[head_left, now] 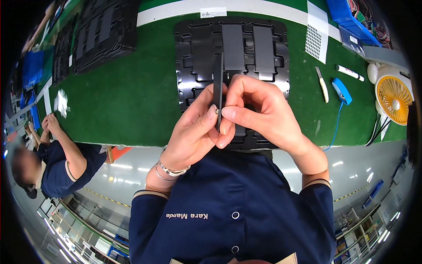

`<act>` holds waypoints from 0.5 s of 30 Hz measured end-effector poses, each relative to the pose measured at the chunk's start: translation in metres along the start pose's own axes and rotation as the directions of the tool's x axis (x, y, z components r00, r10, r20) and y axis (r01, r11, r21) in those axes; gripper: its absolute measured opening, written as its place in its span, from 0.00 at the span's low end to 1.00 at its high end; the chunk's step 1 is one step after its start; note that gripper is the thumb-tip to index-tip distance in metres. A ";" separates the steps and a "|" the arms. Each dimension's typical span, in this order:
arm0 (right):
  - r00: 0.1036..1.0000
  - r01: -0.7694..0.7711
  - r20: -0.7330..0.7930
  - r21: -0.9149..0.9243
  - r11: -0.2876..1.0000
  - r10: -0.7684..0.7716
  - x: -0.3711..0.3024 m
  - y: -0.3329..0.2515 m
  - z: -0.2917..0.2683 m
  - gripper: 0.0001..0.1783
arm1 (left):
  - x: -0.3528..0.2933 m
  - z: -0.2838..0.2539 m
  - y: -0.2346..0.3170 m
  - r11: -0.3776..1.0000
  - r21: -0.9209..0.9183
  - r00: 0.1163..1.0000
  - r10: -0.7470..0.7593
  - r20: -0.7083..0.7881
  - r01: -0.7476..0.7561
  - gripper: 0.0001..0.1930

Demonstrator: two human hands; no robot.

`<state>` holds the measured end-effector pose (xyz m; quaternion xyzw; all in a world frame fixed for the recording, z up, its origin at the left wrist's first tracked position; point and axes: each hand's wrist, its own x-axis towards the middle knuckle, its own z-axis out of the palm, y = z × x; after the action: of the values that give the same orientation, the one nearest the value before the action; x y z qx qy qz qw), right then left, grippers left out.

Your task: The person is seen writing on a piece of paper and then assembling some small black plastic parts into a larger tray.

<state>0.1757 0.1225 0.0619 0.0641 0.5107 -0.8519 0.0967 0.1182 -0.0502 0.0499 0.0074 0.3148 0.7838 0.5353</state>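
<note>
A thin, flat black panel (pixel 218 79) stands edge-on above the tray, its far end pointing away from me. My left hand (pixel 190 127) is closed around its near part, with the thumb against its left face. A tiny gold-coloured spot shows beside that thumb. Just to the right, my right hand (pixel 268 110) has its thumb and fingers closed together against the panel's near end. Whatever lies between those fingertips is hidden. Beneath both hands, a black moulded plastic tray (pixel 189 33) holds flat dark grey panels (pixel 264 48) in its slots.
More black trays (pixel 105 33) are stacked at the far left. On the right lie a knife (pixel 323 86), a white marker (pixel 350 72), a blue band with a cord (pixel 341 91) and a dotted sheet (pixel 316 39). A yellow fan (pixel 394 100) stands beyond. Another person (pixel 66 167) works at left.
</note>
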 end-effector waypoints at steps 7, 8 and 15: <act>1.000 -0.001 0.015 0.007 1.000 0.001 -0.003 -0.001 -0.003 0.07 | 0.000 0.003 -0.003 0.998 0.057 1.000 -0.001 -0.024 0.003 0.23; 1.000 0.004 0.015 -0.008 1.000 -0.003 -0.004 -0.001 -0.003 0.07 | 0.000 0.004 -0.002 0.997 0.072 1.000 0.001 -0.028 0.001 0.23; 0.999 -0.026 -0.050 -0.088 0.996 0.022 -0.006 -0.002 0.000 0.09 | -0.001 0.006 0.000 0.993 0.117 0.997 0.004 -0.078 0.005 0.24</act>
<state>0.1809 0.1238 0.0648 0.0865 0.5493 -0.8255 0.0971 0.1212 -0.0480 0.0552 0.0081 0.3809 0.7635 0.5215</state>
